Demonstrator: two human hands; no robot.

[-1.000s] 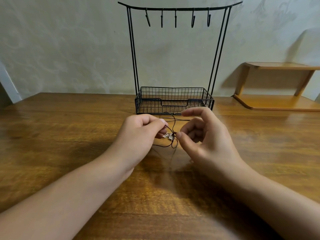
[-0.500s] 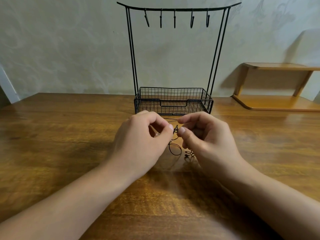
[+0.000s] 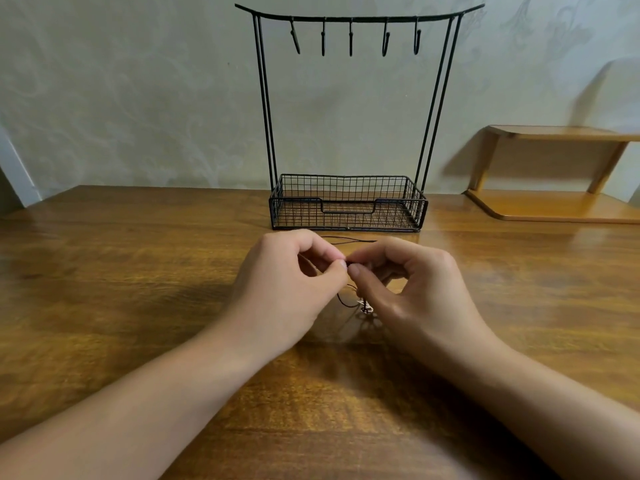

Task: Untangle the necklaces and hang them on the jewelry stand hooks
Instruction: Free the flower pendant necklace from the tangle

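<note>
Fingers (image 3: pixel 337 259) of the left hand (image 3: pixel 287 285): curled, thumb and forefinger pinching the thin dark cord of the necklaces (image 3: pixel 348 299) just above the tabletop (image 3: pixel 138 271). Fingers of the right hand (image 3: pixel 412 289): likewise curled, thumb and forefinger pinching the same cord, fingertips of both hands almost touching. Necklaces: a dark loop hangs below the pinch; a small metallic pendant (image 3: pixel 365 307) sits beside the right thumb, close to the wood; a further strand lies flat on the tabletop behind the hands, near the stand's base. Jewelry stand (image 3: pixel 348 206): black wire, upright at the far edge, directly behind the hands; mesh basket base, two pairs of uprights, curved top bar. Hooks (image 3: pixel 350 38): five, hanging from the bar, all bare. Wooden shelf (image 3: pixel 561 174): far right, against the wall.
</note>
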